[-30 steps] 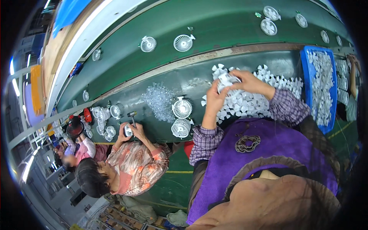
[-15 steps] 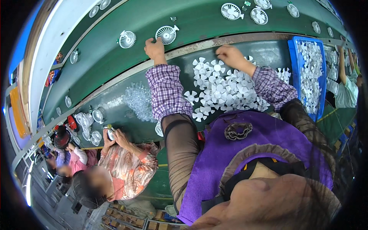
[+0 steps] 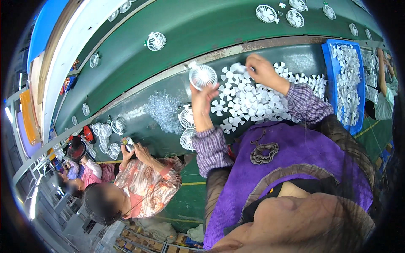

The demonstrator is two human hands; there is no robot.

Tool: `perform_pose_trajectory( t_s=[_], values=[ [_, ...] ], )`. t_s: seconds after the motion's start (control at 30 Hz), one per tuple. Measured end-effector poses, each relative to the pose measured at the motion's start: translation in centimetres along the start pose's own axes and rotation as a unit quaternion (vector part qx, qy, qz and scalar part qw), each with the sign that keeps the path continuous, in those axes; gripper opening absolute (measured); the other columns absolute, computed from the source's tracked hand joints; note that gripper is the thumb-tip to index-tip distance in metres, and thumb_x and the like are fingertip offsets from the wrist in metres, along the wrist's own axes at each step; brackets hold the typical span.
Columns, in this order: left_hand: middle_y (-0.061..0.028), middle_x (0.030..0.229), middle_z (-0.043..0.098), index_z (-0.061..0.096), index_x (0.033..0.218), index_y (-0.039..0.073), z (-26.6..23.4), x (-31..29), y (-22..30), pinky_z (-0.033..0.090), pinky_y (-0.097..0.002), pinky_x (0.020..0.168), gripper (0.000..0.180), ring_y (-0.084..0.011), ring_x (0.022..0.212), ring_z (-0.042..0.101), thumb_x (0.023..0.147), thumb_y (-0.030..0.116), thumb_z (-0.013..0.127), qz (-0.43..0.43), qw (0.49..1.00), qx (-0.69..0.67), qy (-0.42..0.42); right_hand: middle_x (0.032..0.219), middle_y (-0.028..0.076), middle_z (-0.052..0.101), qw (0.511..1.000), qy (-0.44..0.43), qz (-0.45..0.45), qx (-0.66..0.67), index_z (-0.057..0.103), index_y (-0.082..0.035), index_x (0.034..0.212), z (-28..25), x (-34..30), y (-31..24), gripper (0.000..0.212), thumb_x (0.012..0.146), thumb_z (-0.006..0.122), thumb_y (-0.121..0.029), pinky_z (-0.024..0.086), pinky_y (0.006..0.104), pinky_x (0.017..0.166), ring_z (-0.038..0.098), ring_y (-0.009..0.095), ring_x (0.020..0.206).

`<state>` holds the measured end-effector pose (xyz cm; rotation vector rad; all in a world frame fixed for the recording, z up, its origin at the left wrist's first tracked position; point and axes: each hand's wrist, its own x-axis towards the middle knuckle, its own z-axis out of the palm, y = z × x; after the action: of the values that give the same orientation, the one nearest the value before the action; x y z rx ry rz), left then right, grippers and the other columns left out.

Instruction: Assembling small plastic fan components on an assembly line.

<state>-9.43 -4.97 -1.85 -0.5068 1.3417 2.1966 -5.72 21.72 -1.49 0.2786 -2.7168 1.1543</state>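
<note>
My left hand [image 3: 204, 98] is raised over the bench, its fingers around the lower rim of a round white fan housing [image 3: 203, 77]. The ribbed face of that housing shows, with a short stem at its upper left. At the far edge of the blade pile, my right hand [image 3: 265, 71] pinches a white fan blade [image 3: 240, 68], blurred by motion. Many loose white fan blades [image 3: 257, 101] lie heaped below my right hand. Left of my left forearm are a heap of small clear parts [image 3: 162, 111] and two white fan housings [image 3: 186, 118].
A green conveyor belt [image 3: 211, 23] beyond a metal rail carries more fan housings. On the right stands a blue tray [image 3: 330, 84] full of blades. A co-worker [image 3: 143, 185] at my left handles a fan part; another person [image 3: 386, 84] works at the far right.
My left hand has lifted the fan housing off the belt and brought it back over the bench. My right hand now has a blade at its fingertips. The view has shifted slightly.
</note>
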Motion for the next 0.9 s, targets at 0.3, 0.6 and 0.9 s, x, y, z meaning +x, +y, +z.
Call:
perform_pose_trajectory(
  t_s=[0.3,0.6,0.9],
  values=[
    [-0.0125,0.105,0.064,0.049,0.123,0.003,1.3,-8.6,-5.9,0.06,-0.0348,0.059,0.038,-0.0231,0.085,0.068,0.088,0.011,0.062,-0.03,0.999,-0.035,-0.022,0.101,0.012,0.053,0.969,-0.06,0.02,-0.238,0.058,-0.002,0.093,-1.2,-4.1,5.6,0.022,0.071,0.055,0.001,0.043,0.0418,0.082,0.052,0.03,0.099],
    [-0.0088,0.111,0.062,0.048,0.126,0.004,1.8,-8.9,-4.0,0.055,-0.0325,0.078,0.047,-0.0189,0.098,0.063,0.083,-0.001,0.064,-0.028,0.998,-0.034,-0.039,0.104,0.013,0.056,0.937,-0.082,0.096,-0.325,0.062,-0.008,0.108,0.1,-2.7,7.0,0.038,0.07,0.062,-0.006,0.04,0.0443,0.083,0.052,0.031,0.105],
    [-0.0079,0.109,0.061,0.051,0.12,0.003,2.4,-6.8,-3.6,0.057,-0.0309,0.07,0.038,-0.0179,0.092,0.064,0.083,-0.003,0.056,0.067,0.995,-0.061,0.036,0.101,0.013,0.062,0.935,-0.081,0.136,-0.318,0.06,-0.007,0.107,-0.7,-1.5,6.4,0.037,0.072,0.065,-0.018,0.043,0.0447,0.082,0.057,0.03,0.101]
  ],
)
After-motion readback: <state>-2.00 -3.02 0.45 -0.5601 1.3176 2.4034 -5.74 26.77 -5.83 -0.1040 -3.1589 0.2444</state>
